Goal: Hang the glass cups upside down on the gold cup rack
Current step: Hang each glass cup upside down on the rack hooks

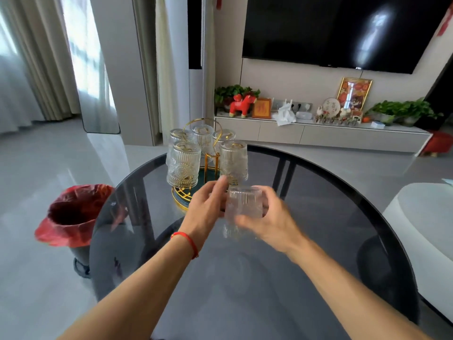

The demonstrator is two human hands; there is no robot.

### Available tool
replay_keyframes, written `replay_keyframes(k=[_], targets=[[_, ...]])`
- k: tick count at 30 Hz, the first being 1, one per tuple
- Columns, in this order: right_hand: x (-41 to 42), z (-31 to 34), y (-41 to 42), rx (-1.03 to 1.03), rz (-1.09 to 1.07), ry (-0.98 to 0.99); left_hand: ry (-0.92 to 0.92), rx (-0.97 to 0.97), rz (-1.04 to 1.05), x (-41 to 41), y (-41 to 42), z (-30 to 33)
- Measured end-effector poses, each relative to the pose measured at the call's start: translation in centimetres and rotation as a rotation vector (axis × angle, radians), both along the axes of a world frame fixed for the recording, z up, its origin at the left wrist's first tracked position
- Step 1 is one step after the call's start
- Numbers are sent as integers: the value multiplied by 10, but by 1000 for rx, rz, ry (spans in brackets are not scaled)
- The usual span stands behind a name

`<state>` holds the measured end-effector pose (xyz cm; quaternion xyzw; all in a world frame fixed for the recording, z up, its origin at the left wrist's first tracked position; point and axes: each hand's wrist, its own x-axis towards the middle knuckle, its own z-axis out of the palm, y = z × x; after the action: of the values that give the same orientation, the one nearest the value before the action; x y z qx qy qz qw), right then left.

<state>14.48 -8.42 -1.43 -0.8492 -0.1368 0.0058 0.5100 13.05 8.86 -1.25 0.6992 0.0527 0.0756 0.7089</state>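
Note:
A gold cup rack point(212, 163) with a round green-and-gold base point(180, 201) stands at the far side of a round dark glass table point(306, 241). Several ribbed glass cups hang upside down on it, such as the near-left cup point(183, 165) and the near-right cup point(234, 159). Just in front of the rack, a blurred glass cup point(242, 209) is held above the table between both hands. My left hand point(208, 204) touches its left side. My right hand point(272, 219) wraps its right side and front.
A bin with a red bag point(73, 214) stands on the floor left of the table. A white seat point(426, 231) is at the right. Behind the table are a TV cabinet point(318, 136) with ornaments and a wall television point(343, 30).

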Motion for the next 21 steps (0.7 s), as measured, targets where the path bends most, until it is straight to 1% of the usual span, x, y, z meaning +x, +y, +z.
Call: replay_keyframes(k=[1,2,4,5,6,7,9,11,15,21], targets=[[2,6,-2,29,-40,-45,3,-14,38,4,3,-1],[5,13,2,71,-60,-95,-8,78,94,7,12,-3],[12,29,11,170,-71,-183,0,513,143,10,26,-17],[16,38,17,206,-73,-221,18,714,116,10,30,-23],[21,47,24,224,-77,-263,43,847,62,11,32,-29],[26,56,31,221,-82,-311,56,929,10,12,34,-34],[38,69,47,169,-106,-402,62,1020,-39,13,36,-40],[49,78,60,94,-137,-461,44,1077,-45,15,37,-42],[66,79,79,-61,-129,-449,28,1153,-72,15,38,-44],[82,56,97,-297,-115,-452,17,1168,-94,17,41,-43]])
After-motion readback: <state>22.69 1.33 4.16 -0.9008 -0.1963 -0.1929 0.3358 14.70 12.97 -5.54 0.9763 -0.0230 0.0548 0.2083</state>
